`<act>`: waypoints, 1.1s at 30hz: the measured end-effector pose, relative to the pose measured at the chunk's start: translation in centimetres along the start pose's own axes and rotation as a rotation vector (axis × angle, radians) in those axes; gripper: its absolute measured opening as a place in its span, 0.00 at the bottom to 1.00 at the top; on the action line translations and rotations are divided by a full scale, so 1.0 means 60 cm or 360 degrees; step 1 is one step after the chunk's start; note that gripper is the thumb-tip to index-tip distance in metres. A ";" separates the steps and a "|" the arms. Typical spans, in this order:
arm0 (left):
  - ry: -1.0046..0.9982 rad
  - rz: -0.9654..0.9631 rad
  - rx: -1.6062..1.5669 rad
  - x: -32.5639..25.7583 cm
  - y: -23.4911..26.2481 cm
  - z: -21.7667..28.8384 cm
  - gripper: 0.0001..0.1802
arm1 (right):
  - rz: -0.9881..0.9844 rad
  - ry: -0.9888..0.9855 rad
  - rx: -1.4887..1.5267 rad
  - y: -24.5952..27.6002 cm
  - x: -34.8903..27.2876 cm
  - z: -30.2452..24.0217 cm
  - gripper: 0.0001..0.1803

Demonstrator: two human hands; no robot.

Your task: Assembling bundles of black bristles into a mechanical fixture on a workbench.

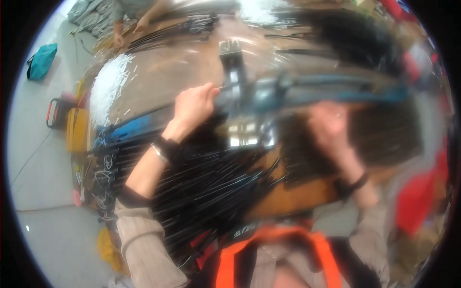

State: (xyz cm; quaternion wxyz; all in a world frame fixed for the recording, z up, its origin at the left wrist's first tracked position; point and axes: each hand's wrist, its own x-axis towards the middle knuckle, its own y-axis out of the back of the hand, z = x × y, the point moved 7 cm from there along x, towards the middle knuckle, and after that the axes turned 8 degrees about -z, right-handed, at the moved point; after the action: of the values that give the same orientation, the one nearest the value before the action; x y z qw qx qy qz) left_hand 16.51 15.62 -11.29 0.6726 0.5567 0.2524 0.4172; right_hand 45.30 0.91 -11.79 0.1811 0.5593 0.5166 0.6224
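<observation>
My left hand (194, 105) is closed in a pinch just left of a bench device (235, 86) with dark and shiny metal parts. A tiny tip shows at its fingers, too small to name. My right hand (329, 120) is smeared by motion, in front of a long blue-grey bar (345, 89) that runs right from the device. Whether that hand holds anything cannot be made out. Between my forearms lies a wide heap of thin black rods (201, 163), fanned out toward me. A shiny metal block (247, 134) sits at the near side of the device.
A pile of short white sticks (108, 86) covers the table's left side. More white pieces (261, 12) and dark rods (350, 38) lie at the far side. Another person's hand (118, 41) shows at the far left. A yellow box (77, 129) stands beside the table.
</observation>
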 end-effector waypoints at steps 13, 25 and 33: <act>-0.0125 0.0109 0.0039 -0.008 0.001 0.006 0.07 | -0.0275 -0.0184 0.0817 -0.078 0.041 -0.006 0.12; -0.0665 0.0612 0.0646 -0.043 0.059 -0.086 0.02 | -0.0674 0.0128 0.0337 -0.073 -0.045 -0.067 0.14; -0.0506 -0.0205 0.0566 -0.171 -0.028 -0.038 0.09 | -0.0850 0.0262 0.0429 -0.080 -0.018 -0.084 0.11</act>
State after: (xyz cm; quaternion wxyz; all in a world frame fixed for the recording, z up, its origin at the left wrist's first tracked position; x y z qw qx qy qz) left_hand 9.78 8.16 -14.75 0.6205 0.7078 0.2477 0.2297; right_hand 39.48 -0.23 -15.61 0.2201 0.3705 0.7362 0.5218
